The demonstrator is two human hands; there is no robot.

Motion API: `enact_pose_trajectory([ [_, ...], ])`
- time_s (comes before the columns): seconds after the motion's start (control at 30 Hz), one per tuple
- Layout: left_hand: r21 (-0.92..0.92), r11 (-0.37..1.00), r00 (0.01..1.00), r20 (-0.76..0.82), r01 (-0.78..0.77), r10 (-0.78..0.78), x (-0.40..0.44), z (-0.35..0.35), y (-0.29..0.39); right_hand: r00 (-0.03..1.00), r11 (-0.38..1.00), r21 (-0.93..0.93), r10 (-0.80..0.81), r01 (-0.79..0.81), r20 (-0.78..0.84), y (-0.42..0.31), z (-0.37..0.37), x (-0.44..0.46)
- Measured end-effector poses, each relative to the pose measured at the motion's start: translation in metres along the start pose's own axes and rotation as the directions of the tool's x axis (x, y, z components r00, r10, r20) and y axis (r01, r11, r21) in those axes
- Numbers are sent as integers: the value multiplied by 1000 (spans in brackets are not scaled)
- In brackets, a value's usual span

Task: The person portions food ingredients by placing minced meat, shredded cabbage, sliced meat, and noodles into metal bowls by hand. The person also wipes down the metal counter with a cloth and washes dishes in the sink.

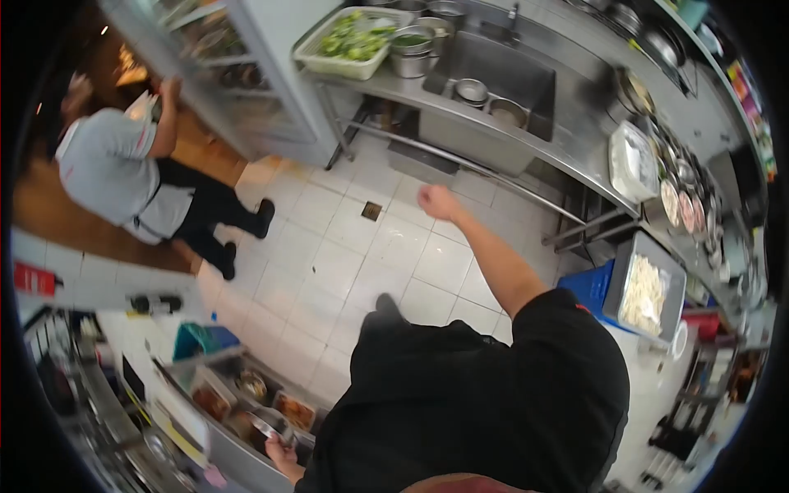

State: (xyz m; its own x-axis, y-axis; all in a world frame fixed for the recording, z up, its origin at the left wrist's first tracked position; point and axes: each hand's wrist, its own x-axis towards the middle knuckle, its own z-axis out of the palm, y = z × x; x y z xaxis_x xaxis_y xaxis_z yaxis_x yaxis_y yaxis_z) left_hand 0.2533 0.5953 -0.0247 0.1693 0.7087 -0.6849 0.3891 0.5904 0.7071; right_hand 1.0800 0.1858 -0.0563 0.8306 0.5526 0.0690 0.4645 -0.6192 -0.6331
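At seven o'clock, my left hand [281, 450] grips a shiny silver metal vessel [269, 424] over the open grey steel drawer [237, 457], not yet set down; at one, my right hand [440, 203] is curled, seemingly empty.

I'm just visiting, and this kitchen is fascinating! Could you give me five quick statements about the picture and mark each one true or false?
1. The left hand is at a shiny metal container. True.
2. The right hand is dipped in the sink. False: the right hand is outside the grey steel sink, over the white tiled floor in this view.
3. A pale rectangular basket of chopped green vegetables stands on the counter. True.
4. The other person wears a bright red shirt. False: the other person wears a light grey one.
5. The grey rectangular tub holds pale pieces. True.
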Motion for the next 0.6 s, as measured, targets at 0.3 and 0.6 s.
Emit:
enact_pose_trajectory([
  [0.3, -357, 835, 418, 892, 418, 172, 272, 475, 180, 805, 863, 431, 443, -263, -394, 119, -197, 116],
  [0.6, 3, 676, 324, 879, -737, 349, -7, 1040, 363, 518, 354, 935, 806, -35, -286, 392, -393, 319],
])
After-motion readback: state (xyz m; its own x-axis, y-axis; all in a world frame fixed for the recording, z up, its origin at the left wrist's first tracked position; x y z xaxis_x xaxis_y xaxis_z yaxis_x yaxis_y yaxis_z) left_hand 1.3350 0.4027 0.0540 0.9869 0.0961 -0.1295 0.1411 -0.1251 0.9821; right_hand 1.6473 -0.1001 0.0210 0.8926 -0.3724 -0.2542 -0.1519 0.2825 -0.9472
